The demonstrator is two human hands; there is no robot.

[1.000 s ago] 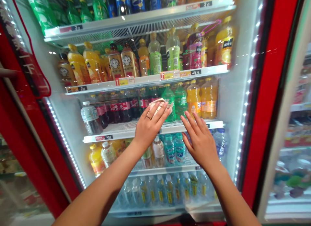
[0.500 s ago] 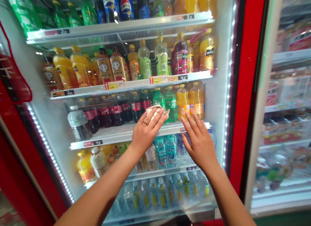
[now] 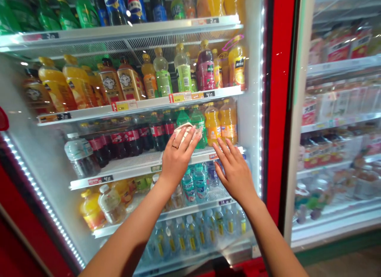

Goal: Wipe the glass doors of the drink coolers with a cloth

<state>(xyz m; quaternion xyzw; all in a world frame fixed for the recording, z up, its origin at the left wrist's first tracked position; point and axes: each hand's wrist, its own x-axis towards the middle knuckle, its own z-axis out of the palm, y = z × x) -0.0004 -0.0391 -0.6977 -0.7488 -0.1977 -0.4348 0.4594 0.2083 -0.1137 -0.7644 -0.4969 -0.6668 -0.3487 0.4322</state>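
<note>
Now our left hand (image 3: 177,160) pins a white cloth (image 3: 183,131) against a green bottle (image 3: 199,128).
Its fingers lie flat and close together over the cloth, a ring showing; our right hand (image 3: 235,174) is open and empty, fingers spread wide, just above the shelf edge (image 3: 131,174), near orange bottles (image 3: 220,124) inside the red-framed drinks fridge (image 3: 279,90).

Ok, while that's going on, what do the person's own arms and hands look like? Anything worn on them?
Both arms are bare, with no sleeves, watch or bracelet showing. The left hand wears a thin gold-coloured ring on one finger. The right hand shows no ring, and neither hand is gloved.
</note>
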